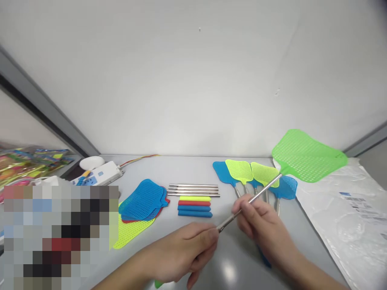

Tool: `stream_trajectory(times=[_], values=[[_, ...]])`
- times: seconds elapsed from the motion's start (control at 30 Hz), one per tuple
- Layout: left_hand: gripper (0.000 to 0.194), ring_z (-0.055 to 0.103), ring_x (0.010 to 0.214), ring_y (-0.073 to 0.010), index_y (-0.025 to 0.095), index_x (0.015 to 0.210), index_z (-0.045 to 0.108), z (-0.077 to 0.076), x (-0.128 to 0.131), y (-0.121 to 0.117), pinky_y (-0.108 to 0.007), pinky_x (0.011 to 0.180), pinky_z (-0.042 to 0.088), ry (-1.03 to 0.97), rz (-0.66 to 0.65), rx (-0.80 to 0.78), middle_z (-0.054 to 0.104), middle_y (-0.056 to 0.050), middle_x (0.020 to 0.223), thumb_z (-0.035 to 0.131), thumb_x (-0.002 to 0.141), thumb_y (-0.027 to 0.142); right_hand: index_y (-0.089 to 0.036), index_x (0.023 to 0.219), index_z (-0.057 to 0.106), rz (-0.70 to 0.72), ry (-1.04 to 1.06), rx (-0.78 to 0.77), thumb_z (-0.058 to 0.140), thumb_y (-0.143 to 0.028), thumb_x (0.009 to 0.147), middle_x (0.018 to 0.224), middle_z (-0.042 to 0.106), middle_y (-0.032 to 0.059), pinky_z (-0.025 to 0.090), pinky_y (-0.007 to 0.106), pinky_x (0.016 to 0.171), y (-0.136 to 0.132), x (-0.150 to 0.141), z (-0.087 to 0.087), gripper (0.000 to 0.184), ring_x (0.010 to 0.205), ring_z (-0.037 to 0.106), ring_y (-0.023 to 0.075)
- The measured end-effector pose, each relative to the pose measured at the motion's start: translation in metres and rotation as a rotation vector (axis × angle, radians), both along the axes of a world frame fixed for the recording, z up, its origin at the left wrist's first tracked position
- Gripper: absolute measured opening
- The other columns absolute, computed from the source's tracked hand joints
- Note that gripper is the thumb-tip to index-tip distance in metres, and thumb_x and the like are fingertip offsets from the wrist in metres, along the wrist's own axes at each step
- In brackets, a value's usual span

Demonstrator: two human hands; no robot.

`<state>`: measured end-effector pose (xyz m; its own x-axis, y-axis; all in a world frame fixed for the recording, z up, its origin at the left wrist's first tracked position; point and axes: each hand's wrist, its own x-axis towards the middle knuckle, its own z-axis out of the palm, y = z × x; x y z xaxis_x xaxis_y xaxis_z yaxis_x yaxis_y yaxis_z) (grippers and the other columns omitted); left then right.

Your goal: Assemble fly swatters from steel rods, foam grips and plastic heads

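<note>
A green fly swatter [305, 157] is held up at a slant, its mesh head at the upper right. My right hand [266, 225] is closed, pinching its metal rod [266, 186] between thumb and fingers. Around the rod's lower end my left hand [190, 249] is wrapped; a bit of green handle [158, 284] pokes out below it. Behind my right hand lie several swatters with blue and yellow heads [238, 170], their rods partly hidden by it. Left of them are several loose metal rods [193, 190] and a row of yellow, red and blue handles [194, 208].
Loose blue, red and yellow swatter heads [143, 201] are stacked on the grey table [193, 167] at left. A white power strip [104, 174] stands beyond them. On the right lies a white plastic mailer bag [347, 213]. The lower left is pixelated.
</note>
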<state>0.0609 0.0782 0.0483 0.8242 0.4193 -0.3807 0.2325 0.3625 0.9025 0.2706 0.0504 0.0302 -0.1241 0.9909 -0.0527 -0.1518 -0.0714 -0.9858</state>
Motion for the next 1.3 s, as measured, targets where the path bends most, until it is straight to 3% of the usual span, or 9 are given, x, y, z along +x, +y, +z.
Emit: stream_trajectory(times=[0.27, 0.43, 0.63, 0.73, 0.87, 1.0, 1.17, 1.3], values=[[0.052, 0.048, 0.049, -0.0059, 0.019, 0.067, 0.037, 0.017, -0.016, 0.011, -0.02, 0.047, 0.033, 0.16, -0.047, 0.251, 0.035, 0.007, 0.059, 0.026, 0.098, 0.059, -0.02, 0.081, 0.064, -0.392, 0.144, 0.103, 0.055, -0.044, 0.093, 0.046, 0.033, -0.0064, 0.025, 0.025, 0.048, 0.03, 0.039, 0.025, 0.028, 0.046, 0.026, 0.0088], [0.05, 0.049, 0.052, -0.0084, 0.02, 0.069, 0.038, 0.017, -0.019, 0.013, -0.018, 0.034, 0.022, 0.241, -0.05, 0.203, 0.035, 0.006, 0.06, 0.029, 0.094, 0.063, -0.021, 0.087, 0.063, -0.294, 0.093, 0.074, 0.054, -0.05, 0.091, 0.049, 0.04, -0.0051, 0.025, 0.025, 0.048, 0.031, 0.033, 0.014, 0.03, 0.046, 0.032, 0.0089], [0.039, 0.042, 0.05, -0.0074, 0.021, 0.074, 0.041, 0.014, -0.006, 0.009, -0.016, 0.044, 0.036, 0.181, -0.063, 0.096, 0.037, 0.007, 0.057, 0.034, 0.097, 0.052, -0.021, 0.088, 0.062, 0.003, -0.087, 0.026, 0.05, -0.051, 0.093, 0.046, 0.04, -0.0061, 0.021, 0.026, 0.047, 0.008, 0.008, -0.006, 0.033, 0.045, 0.031, 0.0093], [0.038, 0.04, 0.049, -0.0081, 0.021, 0.076, 0.044, 0.013, -0.006, 0.011, -0.018, 0.047, 0.038, 0.182, -0.052, 0.075, 0.036, 0.007, 0.056, 0.036, 0.096, 0.052, -0.021, 0.084, 0.061, -0.032, -0.116, 0.03, 0.045, -0.05, 0.096, 0.045, 0.04, -0.0054, 0.021, 0.027, 0.048, 0.006, 0.013, -0.008, 0.036, 0.045, 0.031, 0.0101], [0.042, 0.041, 0.052, -0.0094, 0.021, 0.085, 0.054, 0.012, -0.01, 0.013, -0.022, 0.051, 0.036, 0.223, -0.026, 0.178, 0.041, 0.005, 0.061, 0.031, 0.096, 0.055, -0.022, 0.088, 0.062, -0.136, -0.1, 0.021, 0.042, -0.046, 0.098, 0.045, 0.043, -0.0043, 0.023, 0.028, 0.049, 0.009, 0.023, -0.014, 0.034, 0.047, 0.033, 0.0115], [0.045, 0.044, 0.058, -0.0106, 0.021, 0.081, 0.05, 0.019, -0.013, 0.015, -0.024, 0.055, 0.034, 0.274, -0.062, 0.267, 0.046, 0.004, 0.066, 0.024, 0.098, 0.054, -0.022, 0.088, 0.063, -0.172, 0.008, -0.037, 0.043, -0.047, 0.097, 0.043, 0.042, -0.0042, 0.022, 0.028, 0.049, 0.012, 0.02, -0.019, 0.033, 0.045, 0.032, 0.0121], [0.044, 0.048, 0.072, -0.0147, 0.023, 0.081, 0.047, 0.03, -0.017, 0.018, -0.027, 0.062, 0.032, 0.412, -0.05, 0.52, 0.054, 0.002, 0.078, 0.022, 0.098, 0.054, -0.021, 0.081, 0.064, -0.257, 0.136, -0.071, 0.049, -0.046, 0.095, 0.044, 0.04, -0.0042, 0.024, 0.028, 0.048, 0.022, 0.013, -0.009, 0.032, 0.046, 0.03, 0.0115], [0.044, 0.051, 0.077, -0.0168, 0.025, 0.086, 0.051, 0.035, -0.022, 0.021, -0.028, 0.064, 0.032, 0.492, -0.047, 0.593, 0.057, 0.001, 0.084, 0.023, 0.098, 0.056, -0.019, 0.078, 0.064, -0.26, 0.144, -0.043, 0.054, -0.045, 0.093, 0.044, 0.04, -0.0042, 0.026, 0.027, 0.048, 0.027, 0.013, 0.001, 0.031, 0.045, 0.031, 0.0104]])
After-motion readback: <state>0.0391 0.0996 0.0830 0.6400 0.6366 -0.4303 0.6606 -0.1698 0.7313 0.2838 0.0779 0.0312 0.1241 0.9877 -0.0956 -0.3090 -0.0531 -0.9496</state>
